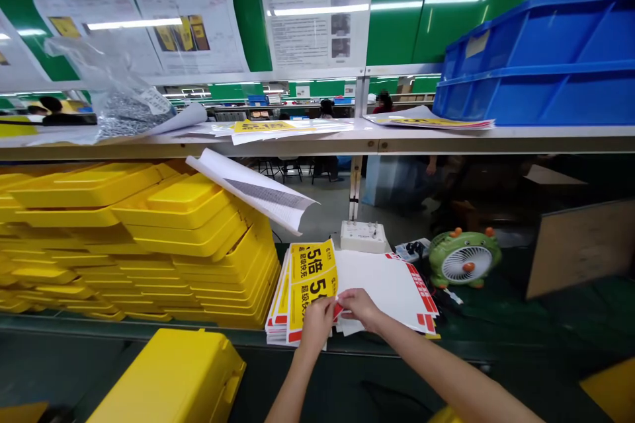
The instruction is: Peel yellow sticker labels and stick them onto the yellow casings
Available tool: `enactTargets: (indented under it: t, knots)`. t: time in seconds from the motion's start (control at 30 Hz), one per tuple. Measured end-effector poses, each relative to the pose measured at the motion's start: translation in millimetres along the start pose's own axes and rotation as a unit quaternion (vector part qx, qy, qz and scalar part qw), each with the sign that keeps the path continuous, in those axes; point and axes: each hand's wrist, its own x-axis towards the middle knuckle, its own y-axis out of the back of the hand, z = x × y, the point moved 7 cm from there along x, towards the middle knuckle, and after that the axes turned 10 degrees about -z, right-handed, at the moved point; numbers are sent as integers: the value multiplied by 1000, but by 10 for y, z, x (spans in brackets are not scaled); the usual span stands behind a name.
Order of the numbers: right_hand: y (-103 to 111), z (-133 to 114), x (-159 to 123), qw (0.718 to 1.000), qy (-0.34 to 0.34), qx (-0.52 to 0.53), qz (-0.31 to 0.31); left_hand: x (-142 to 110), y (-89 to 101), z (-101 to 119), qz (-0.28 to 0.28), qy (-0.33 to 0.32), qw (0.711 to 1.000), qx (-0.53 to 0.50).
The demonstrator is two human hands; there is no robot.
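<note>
- Two hands meet at the near edge of a card stack (302, 291) on the dark worktop (496, 317): the left hand (316, 320) pinches the top yellow card (312, 277), and the right hand (361, 307) pinches the near edge of the white sheets (381, 284) just beside it.
- Both grips are closed on paper, thumb over, fingers under; neither is released.
- The yellow card lies on top of the stack, tilted up a little at its far end, touching the white sheets on its right side.
- To do this well, I judge that only one card should be lifted: fan the corner with the thumb so that the cards below stay flat.
- The right hand would best press its sheets down while the left peels, so that the pile does not slide toward the fan (464, 258).
- Keep the pull low and toward the body; the curled paper (258, 192) hanging over the yellow trays (198, 238) is near, and a high lift could catch it.
- A yellow case (173, 377) lies at the near left, well apart from the hands.
- A white box (363, 236) stands just beyond the stack.
</note>
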Motion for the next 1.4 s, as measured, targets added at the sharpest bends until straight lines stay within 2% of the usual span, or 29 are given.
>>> enactTargets:
  t: [0.1, 0.17, 0.23, 0.3, 0.33, 0.4, 0.47, 0.53, 0.6, 0.67, 0.7, 0.77, 0.83, 0.87, 0.9, 0.97, 1.07, 1.17, 1.2, 1.27, 1.33, 1.4]
  knots:
    - [87, 12, 87, 998, -10, -52, 13, 95, 38, -63, 29, 29, 998, -54]
    - [183, 21, 153, 996, -34, -75, 27, 165, 166, -171, 80, 66, 988, -118]
    - [330, 11, 208, 992, -66, -94, 56, 159, 403, -296, 156, 105, 962, -199]
    - [505, -35, 236, 984, -92, -119, 94, -7, 728, -379, 241, 132, 921, -278]
    - [590, -72, 235, 979, -102, -134, 111, -168, 909, -386, 282, 137, 897, -312]
    - [734, -159, 201, 968, -121, -175, 135, -644, 1273, -314, 354, 131, 855, -357]
    - [825, -251, 127, 953, -141, -226, 144, -1293, 1602, -138, 428, 109, 809, -388]
    - [831, -352, 25, 935, -152, -289, 140, -2003, 1834, 110, 506, 80, 754, -411]
    - [695, -483, -107, 912, -136, -365, 126, -2619, 1935, 387, 565, 53, 706, -423]
    - [336, -636, -303, 889, -79, -442, 93, -3023, 1914, 649, 591, 30, 688, -420]
    - [66, -704, -449, 877, -37, -475, 65, -3143, 1864, 761, 594, 16, 686, -421]
    - [-614, -794, -865, 850, 68, -521, -20, -3261, 1700, 927, 590, -9, 682, -432]
    - [-1358, -826, -1447, 803, 205, -544, -128, -3291, 1480, 1033, 577, -19, 676, -457]
    - [-1715, -843, -1798, 755, 306, -550, -182, -3302, 1364, 1076, 569, -18, 675, -470]
    - [-1974, -829, -2104, 716, 370, -554, -207, -3322, 1258, 1123, 559, -19, 676, -480]
    - [-2325, -752, -2564, 641, 456, -570, -237, -3403, 1090, 1236, 539, -26, 689, -484]
    - [-2513, -623, -2800, 586, 482, -598, -258, -3648, 953, 1403, 512, -37, 716, -472]
    - [-2496, -612, -2795, 574, 494, -601, -256, -4000, 958, 1478, 509, -42, 732, -451]
    - [-2471, -624, -2768, 575, 491, -604, -251, -4133, 1001, 1475, 516, -44, 739, -431]
    - [-2405, -663, -2687, 586, 476, -616, -224, -4393, 1156, 1428, 537, -25, 770, -344]
    - [-2326, -728, -2593, 602, 462, -633, -155, -4583, 1375, 1288, 541, 22, 807, -238]
    - [-2281, -792, -2525, 606, 455, -649, -65, -4672, 1643, 1019, 517, 80, 836, -167]
